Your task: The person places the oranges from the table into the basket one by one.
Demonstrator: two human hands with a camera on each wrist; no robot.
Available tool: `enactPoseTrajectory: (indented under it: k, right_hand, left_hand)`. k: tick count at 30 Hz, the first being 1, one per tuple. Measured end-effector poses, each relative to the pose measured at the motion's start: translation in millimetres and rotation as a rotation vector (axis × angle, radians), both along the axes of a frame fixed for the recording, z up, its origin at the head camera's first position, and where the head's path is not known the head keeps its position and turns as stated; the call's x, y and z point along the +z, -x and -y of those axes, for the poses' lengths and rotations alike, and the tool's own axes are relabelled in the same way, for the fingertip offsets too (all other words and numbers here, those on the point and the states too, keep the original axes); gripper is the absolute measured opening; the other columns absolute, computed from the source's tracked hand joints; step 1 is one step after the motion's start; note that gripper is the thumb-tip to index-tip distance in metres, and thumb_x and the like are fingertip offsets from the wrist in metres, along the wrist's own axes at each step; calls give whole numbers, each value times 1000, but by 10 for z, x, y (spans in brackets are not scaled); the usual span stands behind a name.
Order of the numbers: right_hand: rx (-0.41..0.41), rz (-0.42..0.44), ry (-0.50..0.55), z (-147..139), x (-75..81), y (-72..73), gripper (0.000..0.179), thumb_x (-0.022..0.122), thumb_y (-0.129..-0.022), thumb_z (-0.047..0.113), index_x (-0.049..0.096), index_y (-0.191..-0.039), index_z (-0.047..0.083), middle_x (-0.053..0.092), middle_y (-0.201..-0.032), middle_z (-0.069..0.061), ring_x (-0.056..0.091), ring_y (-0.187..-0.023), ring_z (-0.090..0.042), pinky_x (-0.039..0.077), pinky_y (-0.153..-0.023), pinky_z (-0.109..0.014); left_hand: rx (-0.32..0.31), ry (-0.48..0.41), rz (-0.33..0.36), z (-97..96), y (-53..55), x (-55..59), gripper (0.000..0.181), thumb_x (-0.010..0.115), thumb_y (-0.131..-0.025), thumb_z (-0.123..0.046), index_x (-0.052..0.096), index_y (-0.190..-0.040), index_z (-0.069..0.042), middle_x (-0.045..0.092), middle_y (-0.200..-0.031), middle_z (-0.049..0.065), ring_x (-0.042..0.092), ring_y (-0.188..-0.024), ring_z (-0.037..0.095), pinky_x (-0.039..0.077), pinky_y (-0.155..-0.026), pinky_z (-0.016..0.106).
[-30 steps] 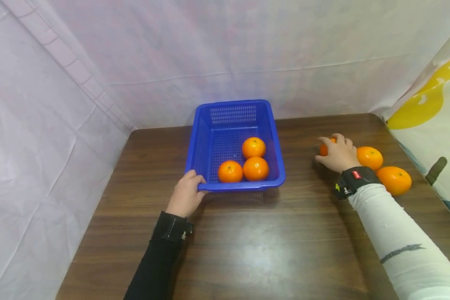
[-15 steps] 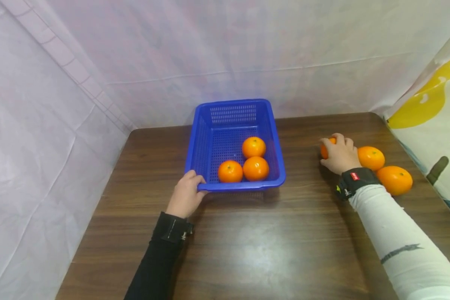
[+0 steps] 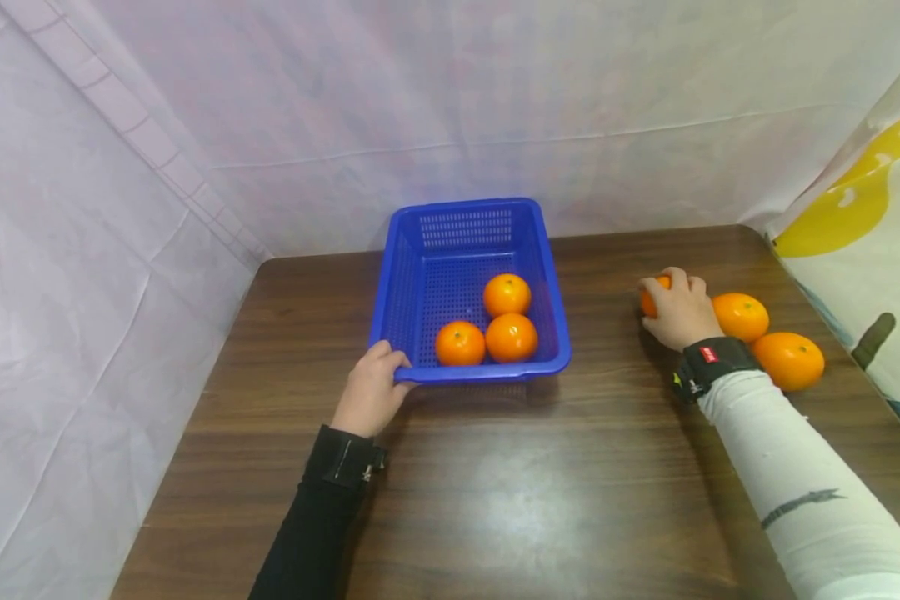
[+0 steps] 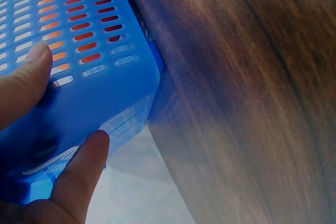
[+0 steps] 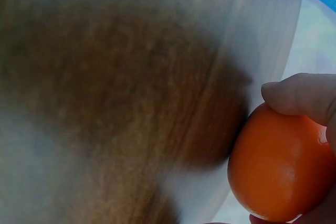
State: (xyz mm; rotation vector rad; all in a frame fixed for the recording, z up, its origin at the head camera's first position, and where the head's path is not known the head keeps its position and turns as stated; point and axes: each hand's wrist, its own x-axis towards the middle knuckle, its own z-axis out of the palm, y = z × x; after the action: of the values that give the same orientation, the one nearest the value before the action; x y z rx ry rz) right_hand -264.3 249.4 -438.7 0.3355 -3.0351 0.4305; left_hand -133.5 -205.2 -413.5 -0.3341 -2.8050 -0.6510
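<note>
A blue plastic basket [image 3: 465, 375] with slotted walls stands near the back of the table, holding three oranges, among them a front-left orange [image 3: 461, 343]. My left hand [image 3: 370, 390] grips the basket's front-left corner; in the left wrist view its thumb [image 4: 26, 85] lies against the slotted wall. On the right side, my right hand [image 3: 681, 312] holds an orange [image 5: 281, 163] with thumb and fingers around it. The hand covers much of that orange in the head view. Right behind the wrist lie two more oranges, a nearer one [image 3: 787, 361] and a farther one [image 3: 740, 316].
The brown wooden table [image 3: 495, 483] has its back edge against a pale hanging cloth [image 3: 450, 100]. Another cloth with a yellow print [image 3: 840, 217] hangs along the right edge. White cloth [image 3: 60, 292] borders the left side.
My right hand has shifted slightly to the right and its fingers have closed in around the orange. The left hand and the basket have stayed in place.
</note>
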Motion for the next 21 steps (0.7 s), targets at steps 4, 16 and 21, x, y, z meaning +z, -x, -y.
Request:
enactPoseTrajectory:
  k: [4,16,21]
  right_hand:
    - [0,-1,6,-5,-18,6,58,72,-86,13,48,-139,6,29,-142,-35,31,-121,-65,38,-92,-74]
    - [6,1,37,-7,8,-5,55,72,-86,14,49,-136,6,29,-142,-36,31,-119,-65,38,-92,-73]
    - [7,11,42,11,22,-7,56,71,-87,15,48,-138,6,29,-142,-36,31,-120,-65,37,-93,-73]
  left_hand:
    - [1,1,6,0,-1,4,11,81,-84,-9,71,-88,-5,54,-87,4,62,-85,23,57,-80,39]
    - [4,9,23,-12,0,19,11,81,-85,-9,71,-89,-5,54,-88,4,60,-84,22,56,-79,38]
    - [1,10,19,-7,-4,24,11,81,-84,-9,71,-89,-5,54,-87,5,60,-83,22,55,-78,36]
